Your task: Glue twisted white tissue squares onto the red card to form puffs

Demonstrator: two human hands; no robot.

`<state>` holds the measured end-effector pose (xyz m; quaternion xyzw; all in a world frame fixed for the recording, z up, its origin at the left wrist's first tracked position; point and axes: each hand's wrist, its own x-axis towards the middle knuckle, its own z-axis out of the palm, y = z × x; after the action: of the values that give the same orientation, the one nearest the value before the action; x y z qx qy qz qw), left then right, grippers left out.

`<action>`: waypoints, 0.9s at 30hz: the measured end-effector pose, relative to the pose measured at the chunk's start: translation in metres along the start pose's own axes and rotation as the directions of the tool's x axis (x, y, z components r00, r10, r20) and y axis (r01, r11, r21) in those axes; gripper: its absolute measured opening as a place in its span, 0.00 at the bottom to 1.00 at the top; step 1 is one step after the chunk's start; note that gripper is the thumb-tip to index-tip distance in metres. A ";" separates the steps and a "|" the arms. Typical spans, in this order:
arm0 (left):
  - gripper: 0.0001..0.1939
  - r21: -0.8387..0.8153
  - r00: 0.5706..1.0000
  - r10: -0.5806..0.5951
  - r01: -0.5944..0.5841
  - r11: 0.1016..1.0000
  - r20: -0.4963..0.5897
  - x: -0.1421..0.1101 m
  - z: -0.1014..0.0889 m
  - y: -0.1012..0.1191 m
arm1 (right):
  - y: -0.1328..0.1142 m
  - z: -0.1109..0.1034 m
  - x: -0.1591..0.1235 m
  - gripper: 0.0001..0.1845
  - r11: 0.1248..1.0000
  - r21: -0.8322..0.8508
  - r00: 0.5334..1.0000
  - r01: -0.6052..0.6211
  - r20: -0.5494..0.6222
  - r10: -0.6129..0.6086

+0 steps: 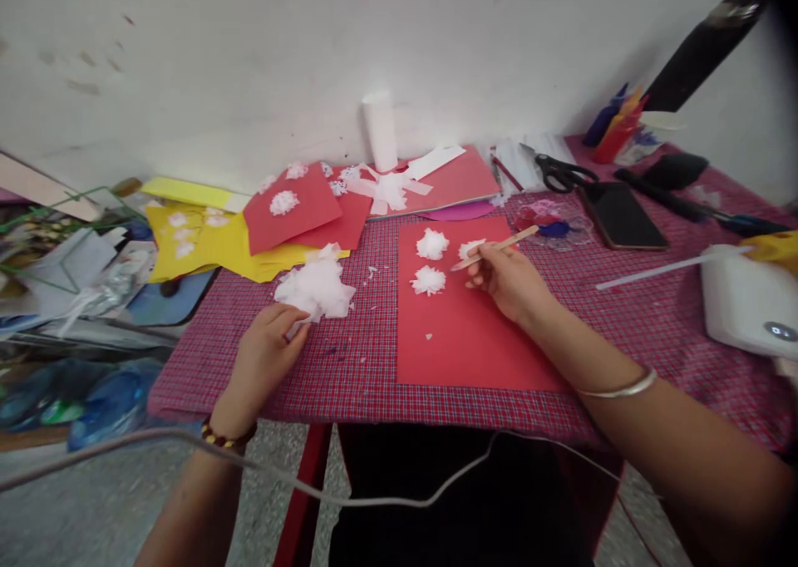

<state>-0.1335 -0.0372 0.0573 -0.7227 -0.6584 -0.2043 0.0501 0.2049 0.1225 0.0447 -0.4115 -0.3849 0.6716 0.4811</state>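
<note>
In my right hand (502,280) is a flat wooden craft stick (522,236), pinched between thumb and fingers, its pinkish tip pointing left. That hand is over a sheet of red paper (474,347), by the fluffy white paper tufts (429,281) at the sheet's upper left. One tuft is partly hidden behind the stick. A small pale scrap (428,336) lies lower on the sheet. To the left, my left hand (269,351) has thumb and forefinger closed at the near edge of a pile of thin white tissue pieces (317,284).
Red cards with white tufts (293,209) lie over yellow paper (187,247) at the back left. Behind stands a white roll (380,130). Scissors (561,172), a black phone (625,215) and paint bottles (617,130) are at the right. A white cable (374,499) crosses in front.
</note>
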 end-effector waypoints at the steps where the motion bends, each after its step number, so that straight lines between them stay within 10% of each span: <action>1: 0.09 0.021 0.999 0.049 -0.048 0.999 -0.001 0.002 0.000 0.004 | 0.000 0.000 0.000 0.10 1.000 -0.011 1.000 0.008 0.002 -0.008; 13: 0.09 0.118 0.970 0.218 -0.230 0.966 0.111 0.066 0.024 0.010 | 0.001 0.000 0.000 0.10 0.999 -0.046 1.000 0.007 0.010 -0.007; 18: 0.09 -0.301 0.997 -0.030 0.007 0.954 -0.073 0.082 0.022 0.022 | 0.003 0.000 0.003 0.12 0.997 -0.070 0.999 0.016 0.033 -0.013; 22: 0.09 -0.772 0.906 -0.365 0.385 0.506 0.213 0.092 0.013 0.054 | 0.003 0.002 0.003 0.11 0.998 -0.061 0.999 0.026 0.049 -0.023; 27: 0.12 -0.878 0.847 -0.334 0.467 0.100 0.413 0.115 0.026 0.098 | -0.004 0.009 -0.007 0.05 0.983 0.012 0.969 0.186 0.163 -0.185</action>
<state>-0.0263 0.0665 0.0943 -0.3981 -0.5601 -0.5294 -0.4976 0.1993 0.1156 0.0529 -0.3183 -0.4609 0.6544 0.5080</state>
